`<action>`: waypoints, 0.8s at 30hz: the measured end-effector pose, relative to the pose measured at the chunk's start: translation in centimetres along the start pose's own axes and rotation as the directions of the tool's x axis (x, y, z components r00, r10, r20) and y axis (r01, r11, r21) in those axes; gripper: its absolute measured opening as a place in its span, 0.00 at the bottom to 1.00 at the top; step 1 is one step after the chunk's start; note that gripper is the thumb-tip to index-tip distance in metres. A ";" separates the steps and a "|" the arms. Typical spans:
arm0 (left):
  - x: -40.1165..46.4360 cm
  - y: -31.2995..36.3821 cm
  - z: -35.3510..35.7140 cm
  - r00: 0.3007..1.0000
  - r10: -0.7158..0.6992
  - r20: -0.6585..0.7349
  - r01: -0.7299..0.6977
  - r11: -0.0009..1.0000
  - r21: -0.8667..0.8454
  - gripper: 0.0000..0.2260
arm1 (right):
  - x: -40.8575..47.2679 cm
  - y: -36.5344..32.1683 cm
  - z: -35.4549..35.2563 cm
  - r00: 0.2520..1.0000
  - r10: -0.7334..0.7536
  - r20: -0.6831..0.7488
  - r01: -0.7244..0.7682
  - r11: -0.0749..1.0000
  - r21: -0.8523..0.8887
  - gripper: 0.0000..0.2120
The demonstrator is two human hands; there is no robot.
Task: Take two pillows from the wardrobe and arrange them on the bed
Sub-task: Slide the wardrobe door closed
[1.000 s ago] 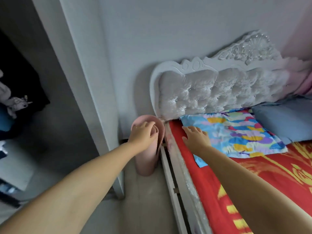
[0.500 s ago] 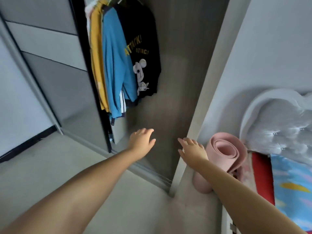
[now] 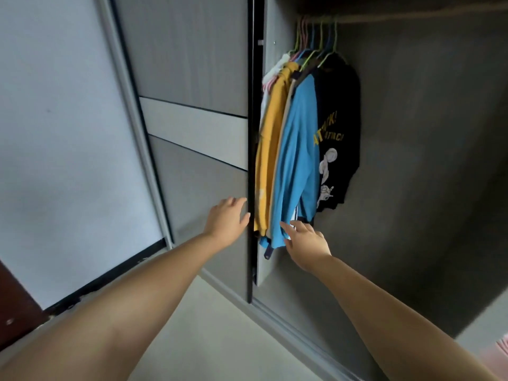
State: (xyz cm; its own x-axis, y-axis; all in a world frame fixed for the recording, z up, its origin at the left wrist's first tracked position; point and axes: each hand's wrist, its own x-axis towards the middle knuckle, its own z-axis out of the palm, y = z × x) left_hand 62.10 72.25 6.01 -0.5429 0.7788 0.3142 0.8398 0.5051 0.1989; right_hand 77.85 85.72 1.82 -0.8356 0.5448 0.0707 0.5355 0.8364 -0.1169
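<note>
Matte grey wardrobe, limp shirts (cotton-like)

The person's left hand and right hand are bare, without rings, watch or gloves, and both forearms show uncovered, no sleeve reaching into view.
</note>
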 end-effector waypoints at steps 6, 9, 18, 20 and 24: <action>10.1 -2.8 0.5 0.999 0.015 -0.037 -0.017 0.999 -0.050 0.21 | 10.9 -0.9 -2.2 0.999 -0.014 -0.052 0.010 0.998 -0.061 0.24; 15.5 -3.8 1.3 0.998 0.009 -0.056 -0.013 0.997 -0.077 0.20 | 16.7 -0.8 -2.8 0.995 -0.022 -0.094 0.024 1.000 0.018 0.25; 29.0 -8.1 1.9 0.991 0.100 -0.091 -0.105 0.993 -0.050 0.35 | 32.3 -4.1 -4.3 0.956 0.173 -0.238 -0.075 0.925 0.372 0.34; 31.8 -9.0 2.0 0.979 0.136 -0.152 -0.139 0.990 -0.010 0.37 | 35.2 -4.6 -4.4 0.934 0.233 -0.272 -0.106 0.906 0.410 0.34; 36.4 -10.3 1.9 0.936 0.262 -0.235 -0.262 0.965 0.034 0.43 | 39.0 -5.5 -4.9 0.872 0.372 -0.319 -0.152 0.824 0.546 0.33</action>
State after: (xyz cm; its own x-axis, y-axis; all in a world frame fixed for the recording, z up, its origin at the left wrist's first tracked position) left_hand 33.67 96.04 13.63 -0.2871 0.7739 0.5645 0.9520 0.2959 0.0785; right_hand 42.92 102.71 10.07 -0.4898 0.8054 0.3338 0.5011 0.5734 -0.6482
